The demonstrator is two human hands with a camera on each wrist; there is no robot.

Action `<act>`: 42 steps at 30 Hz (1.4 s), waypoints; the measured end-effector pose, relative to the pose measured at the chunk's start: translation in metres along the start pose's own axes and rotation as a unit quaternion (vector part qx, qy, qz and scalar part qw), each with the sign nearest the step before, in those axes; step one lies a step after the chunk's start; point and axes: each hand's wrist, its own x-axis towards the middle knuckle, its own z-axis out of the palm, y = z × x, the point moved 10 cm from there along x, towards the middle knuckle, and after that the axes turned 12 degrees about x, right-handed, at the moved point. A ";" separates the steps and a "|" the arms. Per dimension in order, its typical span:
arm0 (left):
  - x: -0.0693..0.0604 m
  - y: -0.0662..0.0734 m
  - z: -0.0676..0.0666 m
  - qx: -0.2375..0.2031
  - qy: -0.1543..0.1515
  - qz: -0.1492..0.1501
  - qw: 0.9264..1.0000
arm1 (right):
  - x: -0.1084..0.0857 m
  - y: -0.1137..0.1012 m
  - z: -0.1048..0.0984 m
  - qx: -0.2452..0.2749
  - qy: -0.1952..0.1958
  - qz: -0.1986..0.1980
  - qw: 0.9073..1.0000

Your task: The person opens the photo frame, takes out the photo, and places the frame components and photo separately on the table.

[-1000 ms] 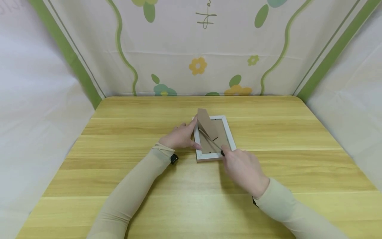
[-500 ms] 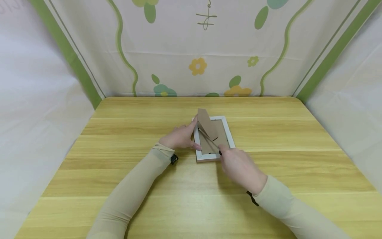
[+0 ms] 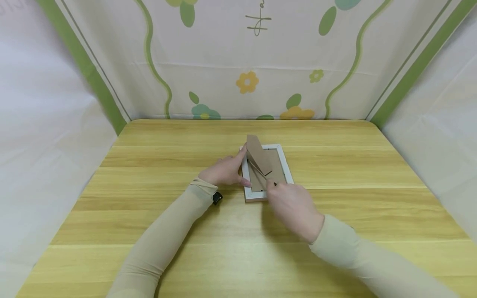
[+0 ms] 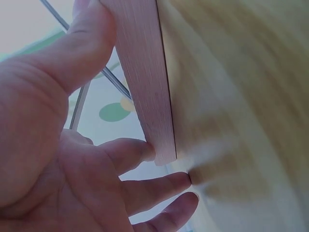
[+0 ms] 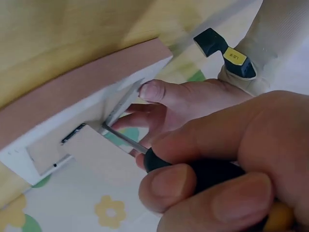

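Note:
A white-bordered picture frame lies face down on the table, its brown backing board facing up. The brown easel stand juts up from that board. My left hand steadies the frame's left side, thumb on the near part of the border and index finger at the far end; its other fingers extend past the edge. In my right hand I grip a screwdriver with a black and yellow handle. Its metal shaft reaches the inner left edge of the frame, beside the stand.
The wood-grain table spreads around both arms. A white cloth with printed flowers hangs behind its far edge, with pale cloth at both sides. A black strap device sits on the left wrist.
My right hand has shifted a little left over the frame, so the screwdriver's handle end has swung left while the tip stays at the inner left edge. The left hand and frame look unmoved.

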 end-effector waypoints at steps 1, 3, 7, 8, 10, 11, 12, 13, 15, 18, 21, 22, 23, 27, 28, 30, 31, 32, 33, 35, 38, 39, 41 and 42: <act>0.000 0.000 0.000 0.001 0.001 0.001 1.000 | 0.001 -0.001 0.000 -0.002 -0.003 -0.001 1.000; 0.000 0.000 -0.001 0.002 0.002 0.003 1.000 | 0.003 -0.004 -0.001 -0.010 -0.008 -0.002 1.000; 0.000 0.000 0.000 0.004 0.002 0.005 1.000 | 0.007 -0.008 -0.003 -0.040 -0.008 -0.009 0.999; 0.000 0.000 0.000 0.003 0.002 0.005 1.000 | 0.007 -0.010 -0.004 -0.050 -0.005 -0.011 0.999; 0.001 0.000 0.000 0.003 0.002 0.006 1.000 | 0.008 -0.012 -0.005 -0.074 0.002 -0.015 0.997; 0.001 0.000 0.000 0.004 0.002 0.007 1.000 | 0.008 -0.014 -0.004 -0.084 0.004 -0.018 0.996; 0.001 0.000 0.001 0.004 0.002 0.007 1.000 | 0.008 -0.015 -0.004 -0.095 0.003 -0.020 0.995; 0.001 0.000 0.001 0.005 0.002 0.008 1.000 | 0.009 -0.017 -0.004 -0.104 0.004 -0.022 0.994; 0.001 0.000 0.001 0.006 0.003 0.009 1.000 | 0.009 -0.019 -0.002 -0.119 0.004 -0.027 0.993; 0.000 0.000 0.000 0.008 0.005 0.010 1.000 | 0.009 -0.022 0.000 -0.131 0.003 -0.033 0.991; 0.000 0.000 0.000 0.006 0.006 0.010 1.000 | 0.009 -0.022 0.001 -0.129 0.000 -0.035 0.991; 0.000 0.000 0.000 0.005 0.006 0.010 1.000 | 0.009 -0.020 0.001 -0.120 -0.005 -0.028 0.992; 0.001 0.000 0.000 0.003 0.006 0.010 1.000 | 0.009 -0.018 0.003 -0.106 -0.020 -0.018 0.994; 0.000 0.000 0.000 -0.002 0.004 0.010 1.000 | 0.007 -0.005 0.008 -0.020 -0.057 0.032 0.998; 0.001 0.001 0.000 -0.003 0.004 0.012 1.000 | 0.005 -0.003 0.008 -0.001 -0.063 0.045 0.997; 0.001 0.002 0.000 -0.001 0.002 0.013 1.000 | 0.003 0.001 0.009 0.024 -0.059 0.056 0.996; 0.001 0.002 0.000 -0.001 0.002 0.014 1.000 | 0.002 0.002 0.008 0.030 -0.056 0.060 0.996; 0.001 0.002 0.000 -0.001 0.002 0.015 1.000 | 0.001 0.003 0.008 0.036 -0.054 0.065 0.996; 0.001 0.003 0.000 -0.001 0.002 0.015 1.000 | 0.000 0.003 0.009 0.041 -0.055 0.068 0.995; 0.001 0.003 0.000 -0.001 0.001 0.014 1.000 | 0.000 0.004 0.010 0.047 -0.058 0.072 0.995; 0.000 0.002 0.000 -0.004 0.001 0.011 1.000 | 0.000 0.004 0.011 0.049 -0.066 0.070 0.994; 0.000 0.002 0.000 -0.005 0.002 0.011 1.000 | 0.001 0.003 0.012 0.046 -0.068 0.067 0.994; 0.000 0.001 0.000 -0.005 0.002 0.010 1.000 | 0.002 0.001 0.011 0.037 -0.068 0.057 0.995; 0.000 0.001 -0.001 -0.005 0.003 0.010 1.000 | 0.002 -0.001 0.010 0.030 -0.063 0.049 0.996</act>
